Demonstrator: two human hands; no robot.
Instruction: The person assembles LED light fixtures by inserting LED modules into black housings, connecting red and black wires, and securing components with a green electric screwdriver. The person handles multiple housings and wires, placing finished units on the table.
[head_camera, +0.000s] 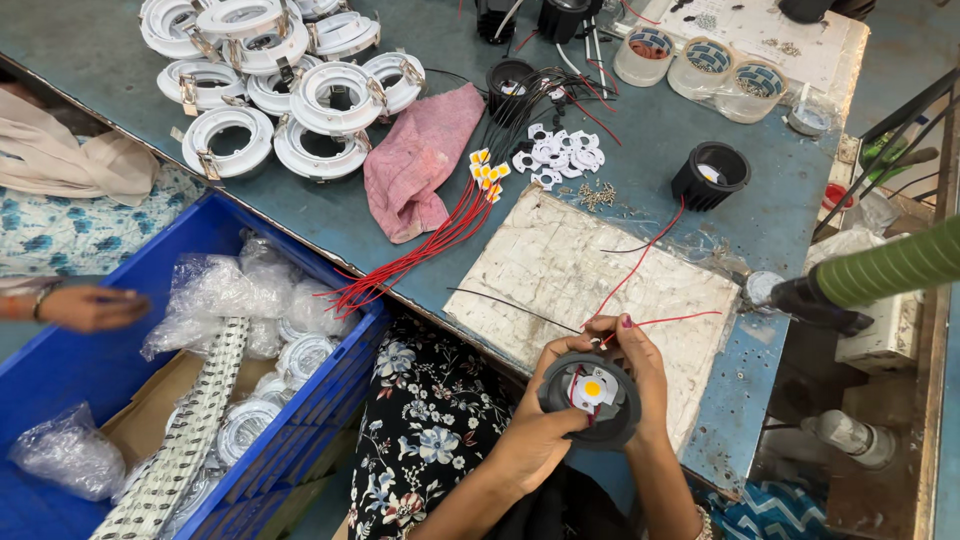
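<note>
Your left hand (535, 440) cupping the black round housing (592, 400) from below, your right hand (640, 365) gripping its far rim, housing held over the counter (760, 230) edge, yellow LED chip (592, 387) inside, red wire (655, 322) trailing onto white board (580, 270).

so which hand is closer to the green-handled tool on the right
Right. The right hand grips the black lamp housing on the side facing the tool; the left hand holds the housing's far side, lower left.
</note>
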